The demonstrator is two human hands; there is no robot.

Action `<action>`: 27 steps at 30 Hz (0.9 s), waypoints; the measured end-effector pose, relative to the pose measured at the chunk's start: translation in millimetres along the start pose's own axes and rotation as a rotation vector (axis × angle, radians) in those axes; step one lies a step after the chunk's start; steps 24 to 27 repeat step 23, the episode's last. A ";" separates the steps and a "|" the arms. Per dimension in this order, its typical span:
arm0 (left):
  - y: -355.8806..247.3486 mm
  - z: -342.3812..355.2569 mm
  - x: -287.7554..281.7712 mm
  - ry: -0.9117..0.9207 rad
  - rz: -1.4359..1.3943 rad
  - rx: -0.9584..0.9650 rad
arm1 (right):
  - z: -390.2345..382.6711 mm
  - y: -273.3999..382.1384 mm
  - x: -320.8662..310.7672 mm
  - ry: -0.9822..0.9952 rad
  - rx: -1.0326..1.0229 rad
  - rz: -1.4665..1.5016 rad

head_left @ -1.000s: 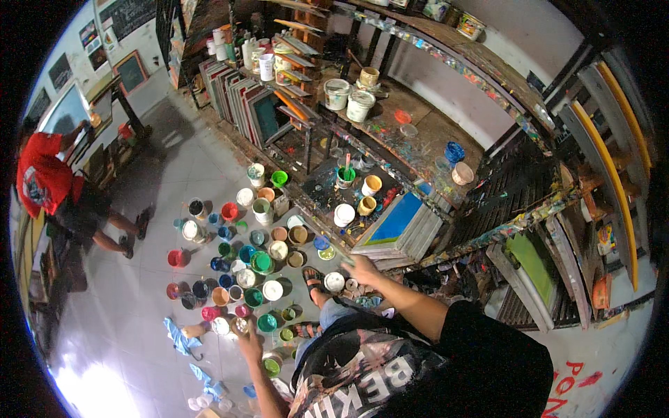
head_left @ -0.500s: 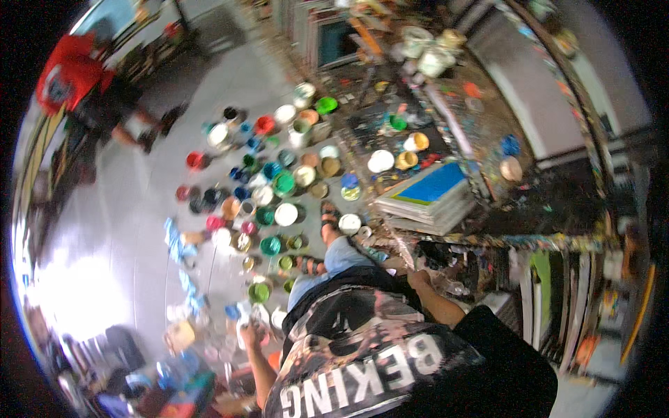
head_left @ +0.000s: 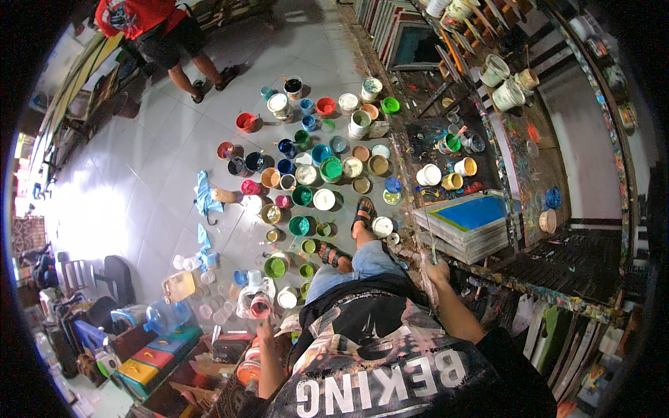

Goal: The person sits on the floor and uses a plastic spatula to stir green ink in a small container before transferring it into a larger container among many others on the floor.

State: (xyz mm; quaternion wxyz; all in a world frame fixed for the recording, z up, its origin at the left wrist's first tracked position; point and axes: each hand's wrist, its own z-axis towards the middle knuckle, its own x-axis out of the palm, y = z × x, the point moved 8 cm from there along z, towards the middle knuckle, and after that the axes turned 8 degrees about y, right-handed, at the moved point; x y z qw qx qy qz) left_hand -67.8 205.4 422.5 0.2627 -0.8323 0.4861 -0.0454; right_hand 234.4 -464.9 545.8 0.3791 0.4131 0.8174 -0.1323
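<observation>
My right hand is closed around a long thin stick, which points away past the stacked screen frames. A pale, stained strip hangs beside that hand. My left hand, lower left, is closed on a small cup with a pinkish-red inside, its mouth turned up. A white cloth or bag lies just beyond the cup. Ahead of my feet stand several open paint pots, among them a teal-green one, a white one and a lime-green one.
Stacked frames with a blue panel lie on the paint-splattered bench at right. Blue rags are on the tiled floor. A person in a red top stands far left. A water jug and coloured boxes sit lower left.
The view has turned and sharpened; the pots sit farther right in it, as does the person in red. The stick in my right hand and the cup by my left now show clearly.
</observation>
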 end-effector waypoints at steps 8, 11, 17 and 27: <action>11.9 5.3 -6.8 0.114 0.096 0.131 | -2.5 3.8 12.3 0.178 0.070 -0.047; 7.0 12.6 31.6 0.252 -0.110 0.077 | 16.8 -19.9 1.4 0.032 0.001 -0.034; -13.2 11.0 32.8 0.083 0.028 0.029 | 14.2 -29.1 -0.7 0.034 -0.009 0.078; -43.5 5.9 30.6 0.096 -0.175 -0.144 | 27.9 -56.9 5.4 0.114 0.014 -0.026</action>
